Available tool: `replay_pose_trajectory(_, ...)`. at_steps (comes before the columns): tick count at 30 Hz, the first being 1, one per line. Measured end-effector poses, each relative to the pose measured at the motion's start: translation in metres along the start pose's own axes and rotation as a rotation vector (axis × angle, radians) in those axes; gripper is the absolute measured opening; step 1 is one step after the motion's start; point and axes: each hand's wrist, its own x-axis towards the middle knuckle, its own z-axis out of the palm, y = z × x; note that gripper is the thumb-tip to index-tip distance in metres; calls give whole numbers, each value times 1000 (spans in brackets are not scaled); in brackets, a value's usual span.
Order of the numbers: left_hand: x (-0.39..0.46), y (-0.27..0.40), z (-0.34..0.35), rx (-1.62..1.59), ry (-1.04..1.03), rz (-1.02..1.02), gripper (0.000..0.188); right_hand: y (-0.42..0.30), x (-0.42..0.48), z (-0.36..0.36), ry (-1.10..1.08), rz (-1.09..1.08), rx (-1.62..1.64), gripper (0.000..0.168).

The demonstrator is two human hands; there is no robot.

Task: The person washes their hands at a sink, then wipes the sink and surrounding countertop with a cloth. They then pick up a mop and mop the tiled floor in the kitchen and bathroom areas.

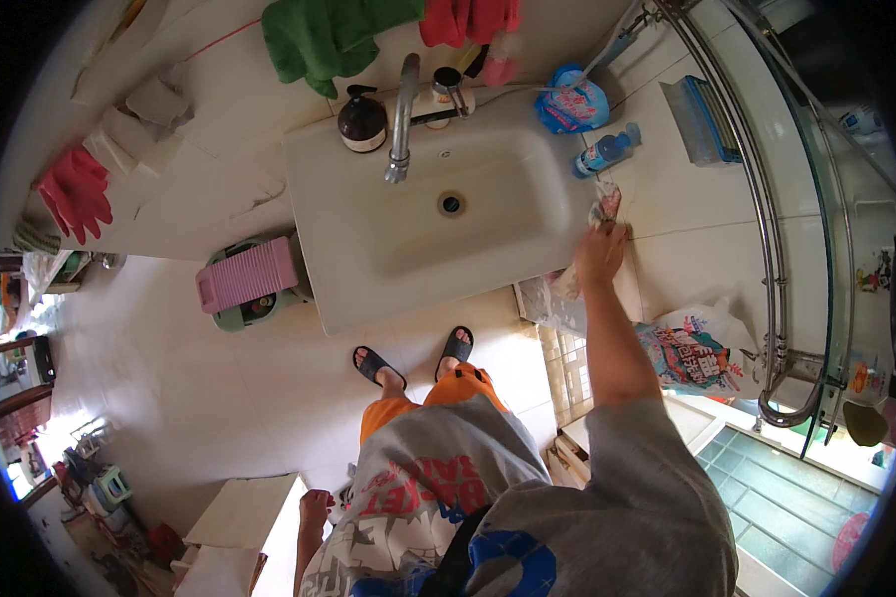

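Observation:
My right hand (601, 252) is closed on a crumpled, pink-and-white patterned cloth (606, 200) at the right end of the white sink (343, 246). Part of the cloth hangs below the hand. Just beyond it, a blue plastic bottle (603, 154) lies beside the basin, near a blue refill pouch (573, 101). Low at my side is my left hand (316, 506), its fingers curled, with no object visible in it. A chrome faucet (401, 127) reaches over the basin, and a dark pump bottle (362, 121) stands on the sink's back edge.
A pink washboard (246, 274) rests on a green-grey tub left of the sink. A printed plastic bag (698, 349) sits near my right forearm. Metal pipes (765, 224) and a glass edge run along the right. A white cabinet (243, 515) stands at lower left.

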Motion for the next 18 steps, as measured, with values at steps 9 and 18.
replay_pose_trajectory(9, 9, 37, 22, -191, 121, 25, 20, 16, 26, 26, 208, -306, 96, 55)
replay_pose_trajectory(18, 13, -10, 66, 273, -49, 387, 29, 24, -1, -15, -5, -338, 70, 42)
